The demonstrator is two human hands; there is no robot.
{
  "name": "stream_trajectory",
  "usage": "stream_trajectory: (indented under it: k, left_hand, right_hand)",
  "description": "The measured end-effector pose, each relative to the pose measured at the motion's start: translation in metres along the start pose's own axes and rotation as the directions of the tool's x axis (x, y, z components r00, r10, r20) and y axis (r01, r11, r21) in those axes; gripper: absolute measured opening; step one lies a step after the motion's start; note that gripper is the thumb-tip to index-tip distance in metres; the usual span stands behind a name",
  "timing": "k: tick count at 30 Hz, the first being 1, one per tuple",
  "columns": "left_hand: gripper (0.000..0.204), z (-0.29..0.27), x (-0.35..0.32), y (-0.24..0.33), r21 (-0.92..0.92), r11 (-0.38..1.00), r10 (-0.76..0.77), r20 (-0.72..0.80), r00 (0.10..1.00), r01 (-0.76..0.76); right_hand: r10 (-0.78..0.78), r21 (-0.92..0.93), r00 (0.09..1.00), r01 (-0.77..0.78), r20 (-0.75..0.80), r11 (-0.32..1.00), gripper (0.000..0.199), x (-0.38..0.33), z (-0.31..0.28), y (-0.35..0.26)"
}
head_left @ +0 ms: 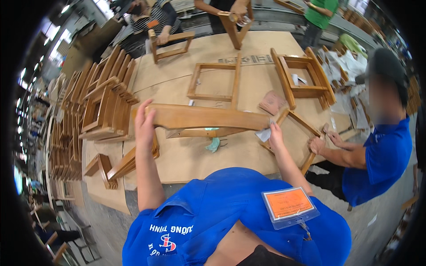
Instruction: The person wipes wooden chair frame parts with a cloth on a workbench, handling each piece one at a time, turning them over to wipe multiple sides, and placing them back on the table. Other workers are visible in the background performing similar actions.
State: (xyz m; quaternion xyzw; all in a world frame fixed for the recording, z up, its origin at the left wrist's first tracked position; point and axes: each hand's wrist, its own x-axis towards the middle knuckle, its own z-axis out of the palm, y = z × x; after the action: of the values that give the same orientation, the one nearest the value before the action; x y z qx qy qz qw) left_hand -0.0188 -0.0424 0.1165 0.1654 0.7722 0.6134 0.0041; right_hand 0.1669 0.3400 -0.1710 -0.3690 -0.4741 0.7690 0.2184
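Note:
A brown wooden chair-part frame [206,117] with a wide curved rail is held up across my front, over the table. My left hand [144,122] grips its left end, the thumb on the near face. At the right end, my right hand [276,136] pinches a whitish folded piece [263,134], paper or sandpaper, against or close to the wood; I cannot tell whether it also grips the frame. Below the rail lies a crumpled light green cloth [213,145]. Past the rail, another wooden frame [214,81] rests flat on the table.
Brown cardboard covers the table [177,162]. Stacked wooden frames [108,111] stand at the left. At the right, a co-worker in blue [377,153] handles an angled frame [306,122]. A larger frame [306,75] and a pinkish pad [271,103] lie beyond. Other people work at the far edge.

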Motion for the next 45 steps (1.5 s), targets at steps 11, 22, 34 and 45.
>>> stream_trajectory:
  k: [11, 22, 34, 45]
  left_hand:
    - [0.027, 0.068, 0.013, -0.007, 0.224, 0.868, 0.479, -0.148, 0.865, -0.443]
    - [0.03, 0.055, 0.01, -0.012, 0.204, 0.839, 0.529, -0.093, 0.843, -0.504]
    - [0.05, 0.063, 0.002, -0.015, 0.151, 0.776, 0.625, -0.053, 0.779, -0.613]
    - [0.048, 0.067, 0.004, -0.009, 0.107, 0.801, 0.593, -0.013, 0.805, -0.589]
  right_hand:
    - [-0.622, -0.364, 0.329, 0.928, 0.711, 0.074, 0.048, -0.123, 0.222, -0.092]
    - [-0.591, -0.341, 0.337, 0.934, 0.732, 0.111, 0.053, -0.156, 0.242, -0.114]
    - [-0.647, -0.358, 0.314, 0.931, 0.694, 0.068, 0.052, -0.167, 0.247, -0.117]
    - [-0.692, -0.331, 0.23, 0.943, 0.684, -0.014, 0.057, -0.168, 0.245, -0.119]
